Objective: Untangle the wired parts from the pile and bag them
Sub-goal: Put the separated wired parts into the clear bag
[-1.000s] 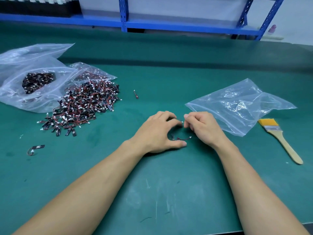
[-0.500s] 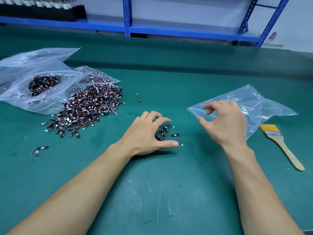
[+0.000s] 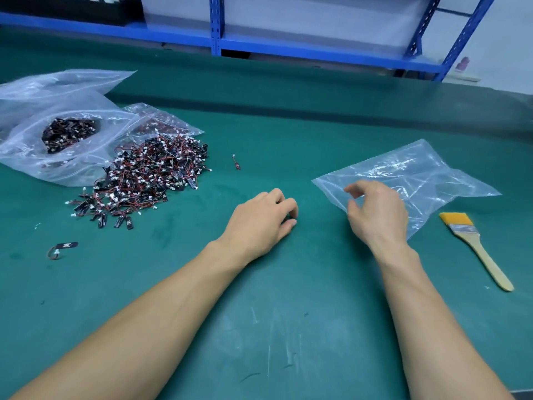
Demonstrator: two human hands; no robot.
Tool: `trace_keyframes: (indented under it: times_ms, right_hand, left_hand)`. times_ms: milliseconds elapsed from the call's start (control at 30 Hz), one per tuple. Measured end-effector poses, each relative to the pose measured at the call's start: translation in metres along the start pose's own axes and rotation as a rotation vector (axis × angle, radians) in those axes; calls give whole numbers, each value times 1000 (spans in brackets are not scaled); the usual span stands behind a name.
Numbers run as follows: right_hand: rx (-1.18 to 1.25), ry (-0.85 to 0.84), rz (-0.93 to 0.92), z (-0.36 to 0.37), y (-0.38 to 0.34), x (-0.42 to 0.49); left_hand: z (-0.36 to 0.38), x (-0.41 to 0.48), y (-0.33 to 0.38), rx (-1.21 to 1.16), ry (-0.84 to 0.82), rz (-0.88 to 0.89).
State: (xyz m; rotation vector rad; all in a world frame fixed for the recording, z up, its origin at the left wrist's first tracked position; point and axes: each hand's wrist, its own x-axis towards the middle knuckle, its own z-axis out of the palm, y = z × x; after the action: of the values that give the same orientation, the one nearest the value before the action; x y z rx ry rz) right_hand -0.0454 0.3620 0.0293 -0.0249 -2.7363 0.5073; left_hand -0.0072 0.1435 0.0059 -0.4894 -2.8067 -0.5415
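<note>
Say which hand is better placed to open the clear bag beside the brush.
Probably the right hand: it is over a corner of the clear bag, fingers loose. The left hand rests curled farther away.

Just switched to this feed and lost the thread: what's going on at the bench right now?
A person is working bare-handed through a pile of wired parts, which lies at left beside a part-filled bag. The left hand is curled on the green mat, hiding whatever it holds. The right hand hovers, fingers loosely curled, at the near corner of the clear bag. A brush lies at far right.
</note>
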Motion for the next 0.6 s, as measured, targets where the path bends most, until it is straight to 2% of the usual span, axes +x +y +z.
trace_keyframes:
  times_ms: [167,267,367,500,600]
  right_hand:
    - [249,21,-185,6,-20,-10]
    - [377,59,-209,5,-26,-11]
    - [482,31,-171,3,-28,-13]
    - [595,5,-111,-1,-32,-13]
    - [627,12,-94,-4,-35,-14]
  left_hand:
    - [-7,3,-8,161,-24,-19]
    - [-10,2,-12,191,-20,-71]
    - [-14,-1,-15,45,12,-78]
    - [-16,2,10,-316,185,-185]
    - [-7,15,37,-416,138,-330]
